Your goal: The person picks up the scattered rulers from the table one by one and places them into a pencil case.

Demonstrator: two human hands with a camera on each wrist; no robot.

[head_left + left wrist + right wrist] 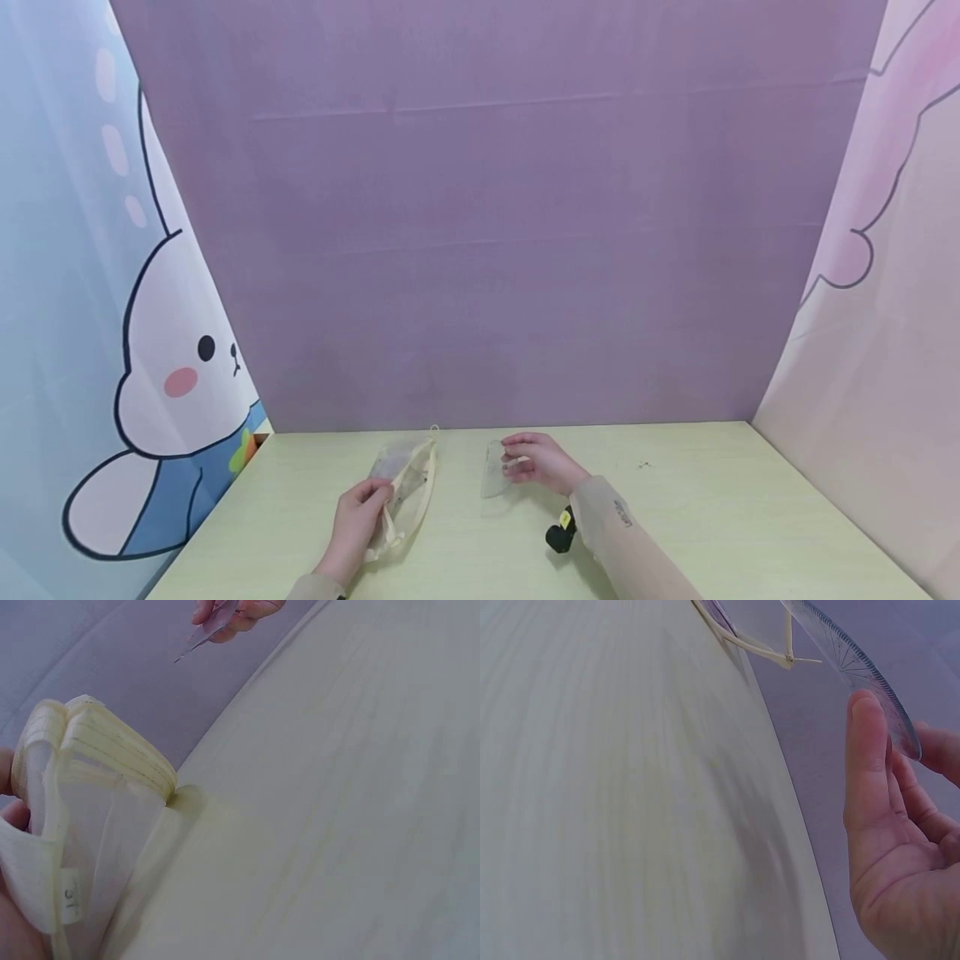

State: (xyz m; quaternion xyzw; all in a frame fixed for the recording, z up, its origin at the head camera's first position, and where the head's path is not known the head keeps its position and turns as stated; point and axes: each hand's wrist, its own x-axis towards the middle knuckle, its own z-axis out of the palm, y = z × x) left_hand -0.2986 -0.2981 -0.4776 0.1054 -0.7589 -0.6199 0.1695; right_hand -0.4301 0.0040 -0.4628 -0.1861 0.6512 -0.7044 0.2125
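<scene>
A clear plastic protractor (492, 471) stands tilted above the table, pinched between the thumb and fingers of my right hand (551, 461). Its curved edge with fine tick marks and radiating lines shows plainly in the right wrist view, where the protractor (870, 671) is seen at a slant. To the left, my left hand (356, 521) grips a see-through pouch (90, 832) with cream edging by its side. The pouch's mouth gapes somewhat, and a small white tag (70, 895) shows on it. What the pouch holds, if anything, cannot be made out.
A pale wood-look table (690, 517) lies under both hands, backed by a purple panel (510, 250). Printed curtains hang at both sides. Small dark marks (645, 465) dot the table at the right. A black device with a yellow label (560, 532) sits by the right wrist.
</scene>
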